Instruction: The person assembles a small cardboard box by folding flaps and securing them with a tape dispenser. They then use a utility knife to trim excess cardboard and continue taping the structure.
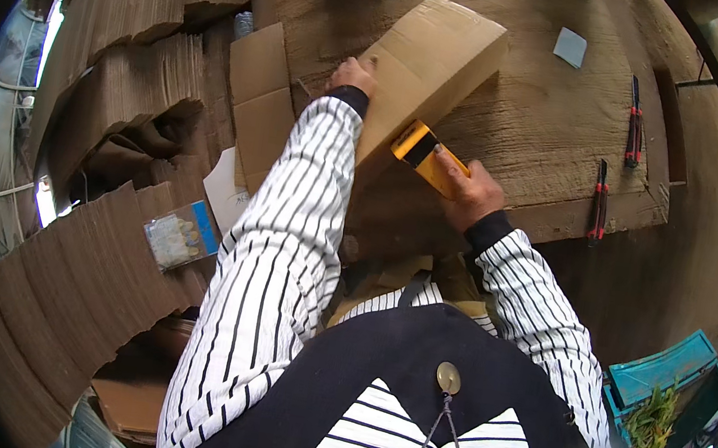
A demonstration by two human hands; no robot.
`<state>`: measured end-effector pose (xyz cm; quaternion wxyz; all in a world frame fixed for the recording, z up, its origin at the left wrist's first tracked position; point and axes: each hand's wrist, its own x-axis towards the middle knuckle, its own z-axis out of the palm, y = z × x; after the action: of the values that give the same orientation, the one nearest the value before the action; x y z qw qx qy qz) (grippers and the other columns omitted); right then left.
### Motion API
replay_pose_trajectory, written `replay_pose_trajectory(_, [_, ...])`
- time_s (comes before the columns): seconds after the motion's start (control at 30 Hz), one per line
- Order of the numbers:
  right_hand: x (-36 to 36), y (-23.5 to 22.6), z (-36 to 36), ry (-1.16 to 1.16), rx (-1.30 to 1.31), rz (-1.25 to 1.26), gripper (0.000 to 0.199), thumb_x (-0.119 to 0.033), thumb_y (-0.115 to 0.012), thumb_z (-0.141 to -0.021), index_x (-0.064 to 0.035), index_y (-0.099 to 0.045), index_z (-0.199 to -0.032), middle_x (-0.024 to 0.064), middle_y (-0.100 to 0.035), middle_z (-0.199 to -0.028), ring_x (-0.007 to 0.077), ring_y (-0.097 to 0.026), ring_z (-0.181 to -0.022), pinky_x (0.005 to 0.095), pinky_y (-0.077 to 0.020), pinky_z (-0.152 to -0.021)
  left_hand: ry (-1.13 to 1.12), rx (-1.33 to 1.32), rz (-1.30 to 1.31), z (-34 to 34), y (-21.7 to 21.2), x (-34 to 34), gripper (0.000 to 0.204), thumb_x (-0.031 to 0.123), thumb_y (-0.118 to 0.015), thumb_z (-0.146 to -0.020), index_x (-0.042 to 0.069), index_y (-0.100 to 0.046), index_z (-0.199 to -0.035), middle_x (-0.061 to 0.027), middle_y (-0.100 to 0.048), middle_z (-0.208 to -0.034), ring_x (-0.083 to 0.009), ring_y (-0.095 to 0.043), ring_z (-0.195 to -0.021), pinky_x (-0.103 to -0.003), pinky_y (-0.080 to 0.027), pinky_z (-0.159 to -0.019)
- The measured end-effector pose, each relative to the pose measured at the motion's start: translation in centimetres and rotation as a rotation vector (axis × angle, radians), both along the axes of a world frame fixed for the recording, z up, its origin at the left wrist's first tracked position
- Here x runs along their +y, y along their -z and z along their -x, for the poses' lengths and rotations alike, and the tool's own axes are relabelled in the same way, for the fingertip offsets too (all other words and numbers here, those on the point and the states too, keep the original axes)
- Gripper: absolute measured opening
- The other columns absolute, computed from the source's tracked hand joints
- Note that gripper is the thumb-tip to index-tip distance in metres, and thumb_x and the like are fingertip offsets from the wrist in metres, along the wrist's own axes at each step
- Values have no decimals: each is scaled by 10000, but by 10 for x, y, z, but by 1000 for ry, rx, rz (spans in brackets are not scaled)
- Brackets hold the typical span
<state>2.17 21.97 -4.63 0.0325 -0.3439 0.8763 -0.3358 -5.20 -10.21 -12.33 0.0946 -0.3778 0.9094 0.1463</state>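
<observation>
Left hand (356,77): touching carton (428,56), cannot tell how tightly; might slip under light pressure
Right hand (476,196): gripping yellow tool (430,171); might skid if tilted

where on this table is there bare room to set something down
Mainly the wooden tabletop between the cardboard box, pale card, utility knives and right hand with its yellow tool. A narrower strip lies between the card and upper knife. The left is crowded with corrugated sheets and a clear packet.
</observation>
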Motion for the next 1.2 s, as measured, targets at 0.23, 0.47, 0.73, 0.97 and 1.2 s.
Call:
replay_pose_trajectory(0.23, [-48, 16, 22, 12, 0, -89, 818, -139, -752, -660, -330, -446, -1394, 100, -488, -816, 290, -580, -703, 399, -504, -576, 60, -39, -104, -14, -80, 65, 827, 711, -282, -895, -18, -612, -1106, -251, -602, -1155, -391, -568, -1108, -475, -434, -955])
replay_pose_trajectory(0.47, [-52, -15, 27, -8, -61, -80, 789, -157, -754, -652, -323, -480, -1372, 93, -493, -790, 282, -585, -685, 397, -515, -584, 89, -132, 25, -12, -105, 53, 828, 738, -244, -882, 52, -687, -1020, -217, -678, -982, -396, -636, -981, -479, -489, -869])
replay_pose_trajectory(0.73, [-35, -62, 35, -32, -131, -35, 743, -162, -777, -641, -306, -530, -1327, 76, -489, -753, 254, -578, -641, 372, -507, -555, 128, -19, 9, 17, -100, -63, 862, 785, -240, -849, 78, -723, -944, -244, -661, -986, -419, -620, -981, -472, -490, -835])
replay_pose_trajectory(0.97, [10, -46, 21, -38, -174, -156, 823, -112, -793, -592, -293, -518, -1346, 70, -469, -753, 241, -555, -644, 364, -494, -557, 138, 25, 114, 39, -63, -143, 804, 728, -331, -864, 23, -708, -940, -272, -657, -955, -442, -631, -915, -488, -502, -805])
replay_pose_trajectory(1.2, [11, -30, 15, -49, -141, -147, 747, -76, -739, -665, -297, -519, -1345, 77, -479, -742, 238, -537, -602, 365, -464, -502, 569, -131, 403, 29, 32, -262, 555, 517, -412, -927, 60, -656, -1127, -258, -662, -1006, -420, -627, -957, -502, -485, -824])
